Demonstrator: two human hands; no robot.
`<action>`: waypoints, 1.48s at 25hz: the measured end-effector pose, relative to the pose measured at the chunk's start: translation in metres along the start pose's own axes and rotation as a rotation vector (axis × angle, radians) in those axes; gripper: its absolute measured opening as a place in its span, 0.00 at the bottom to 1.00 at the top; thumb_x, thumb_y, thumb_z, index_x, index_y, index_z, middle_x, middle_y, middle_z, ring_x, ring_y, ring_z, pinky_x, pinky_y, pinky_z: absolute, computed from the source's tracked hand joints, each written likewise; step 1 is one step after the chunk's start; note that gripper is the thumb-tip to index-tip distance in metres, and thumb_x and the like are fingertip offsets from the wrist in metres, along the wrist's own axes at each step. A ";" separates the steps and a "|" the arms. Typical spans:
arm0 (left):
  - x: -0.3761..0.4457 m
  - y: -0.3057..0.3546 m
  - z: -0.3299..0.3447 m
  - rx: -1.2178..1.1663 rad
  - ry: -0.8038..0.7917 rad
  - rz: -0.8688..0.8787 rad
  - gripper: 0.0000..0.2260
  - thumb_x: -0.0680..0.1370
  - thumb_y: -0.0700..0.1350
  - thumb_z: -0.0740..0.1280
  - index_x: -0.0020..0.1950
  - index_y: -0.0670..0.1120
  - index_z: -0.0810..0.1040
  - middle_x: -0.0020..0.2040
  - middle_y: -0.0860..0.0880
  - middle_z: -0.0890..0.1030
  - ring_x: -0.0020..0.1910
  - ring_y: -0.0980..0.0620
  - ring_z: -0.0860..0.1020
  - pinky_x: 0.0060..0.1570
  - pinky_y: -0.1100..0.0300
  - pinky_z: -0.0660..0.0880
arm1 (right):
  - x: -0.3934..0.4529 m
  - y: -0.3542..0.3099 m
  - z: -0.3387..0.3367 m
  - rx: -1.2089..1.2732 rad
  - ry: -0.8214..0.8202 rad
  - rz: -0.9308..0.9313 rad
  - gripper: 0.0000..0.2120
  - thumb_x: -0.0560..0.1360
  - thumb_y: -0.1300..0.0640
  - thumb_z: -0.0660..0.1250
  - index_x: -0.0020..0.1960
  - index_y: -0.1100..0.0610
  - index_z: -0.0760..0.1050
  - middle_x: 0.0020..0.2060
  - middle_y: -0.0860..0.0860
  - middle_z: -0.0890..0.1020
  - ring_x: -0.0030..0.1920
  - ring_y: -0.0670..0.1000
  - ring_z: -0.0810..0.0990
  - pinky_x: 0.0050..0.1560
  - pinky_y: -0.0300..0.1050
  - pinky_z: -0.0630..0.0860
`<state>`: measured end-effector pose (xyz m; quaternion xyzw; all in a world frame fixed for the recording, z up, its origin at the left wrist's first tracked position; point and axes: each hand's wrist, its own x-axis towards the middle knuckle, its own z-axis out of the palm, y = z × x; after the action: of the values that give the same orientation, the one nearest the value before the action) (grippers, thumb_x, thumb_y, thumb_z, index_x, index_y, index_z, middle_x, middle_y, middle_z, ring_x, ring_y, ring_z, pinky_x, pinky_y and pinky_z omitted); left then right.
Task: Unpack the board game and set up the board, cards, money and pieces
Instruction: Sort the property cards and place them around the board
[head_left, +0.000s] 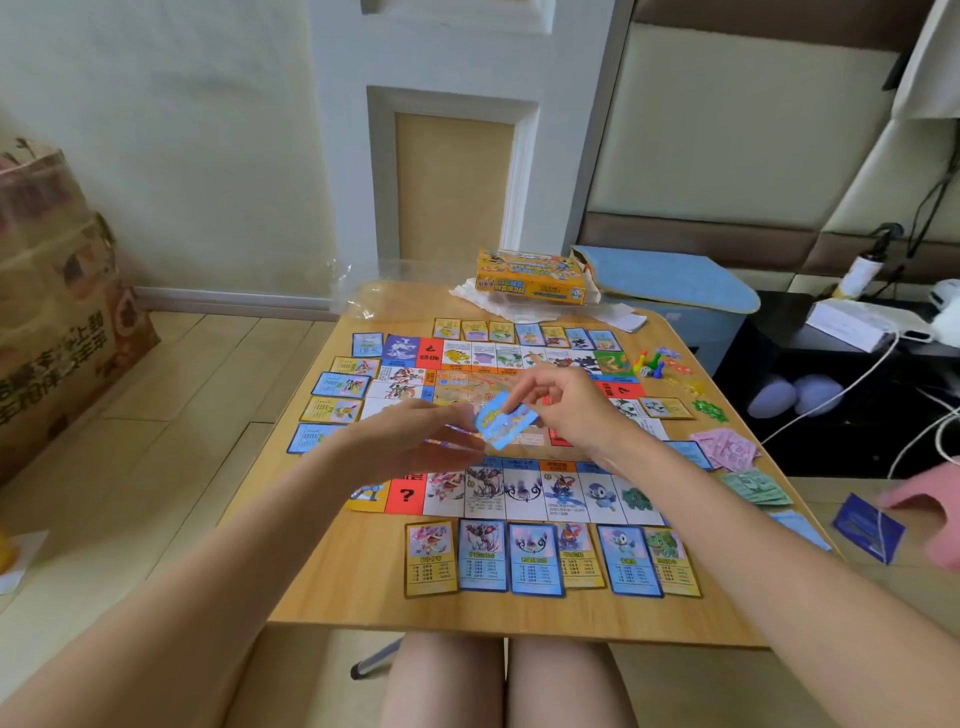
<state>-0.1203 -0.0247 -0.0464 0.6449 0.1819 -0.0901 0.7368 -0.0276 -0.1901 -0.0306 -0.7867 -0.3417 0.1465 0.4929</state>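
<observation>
- While both hands are working over its middle, the wooden folding table (363, 587) is carrying the whole spread, and the game board (519, 493) is lying flat at its centre.
- Property cards are sitting in rows outside the board: a near row (550, 558), a far row (524, 332) and a left column (332, 400).
- The yellow game box (530, 275) is resting at the far edge on white paper, with clear plastic wrap (363, 291) just left of it.
- Pink money (727, 449) and green money (758, 486) are lying in loose stacks along the right edge, well apart from the board's centre.
- The left hand (415, 441) is reaching in, slightly blurred, with fingers loosely curled toward the small deck's left edge; whether it is gripping, I cannot tell.
- The right hand (566, 410) is pinching the small blue card deck (504, 421) between thumb and fingertips above the board's centre.
- Coloured pawns and a die (649, 364) are standing just off the board's far right corner.
- To do this step well, I judge the deck should be squared between both hands, then laid face down on a central card space, clear of the printed squares, without nudging the surrounding rows.
</observation>
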 end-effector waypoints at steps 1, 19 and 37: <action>-0.002 0.000 0.002 -0.123 -0.051 -0.001 0.07 0.79 0.40 0.63 0.50 0.36 0.76 0.44 0.41 0.81 0.41 0.50 0.82 0.44 0.60 0.81 | -0.001 -0.001 0.001 0.006 -0.001 -0.026 0.20 0.71 0.76 0.64 0.33 0.53 0.77 0.44 0.50 0.74 0.40 0.44 0.72 0.38 0.28 0.71; 0.000 0.006 0.011 0.047 0.034 0.345 0.12 0.78 0.31 0.59 0.37 0.41 0.76 0.42 0.48 0.83 0.43 0.53 0.82 0.42 0.65 0.79 | -0.008 0.012 -0.016 0.423 -0.062 0.177 0.11 0.74 0.71 0.65 0.48 0.57 0.78 0.42 0.53 0.80 0.36 0.50 0.76 0.33 0.37 0.75; 0.113 0.018 0.142 1.220 0.052 0.508 0.16 0.78 0.35 0.58 0.61 0.47 0.78 0.66 0.48 0.75 0.62 0.49 0.74 0.56 0.59 0.72 | -0.001 0.111 -0.170 -0.097 0.405 0.463 0.10 0.71 0.72 0.65 0.45 0.59 0.79 0.49 0.55 0.77 0.51 0.53 0.74 0.41 0.40 0.70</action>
<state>0.0116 -0.1501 -0.0592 0.9714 -0.0420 0.0153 0.2332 0.1112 -0.3368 -0.0479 -0.8794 -0.0547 0.0785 0.4664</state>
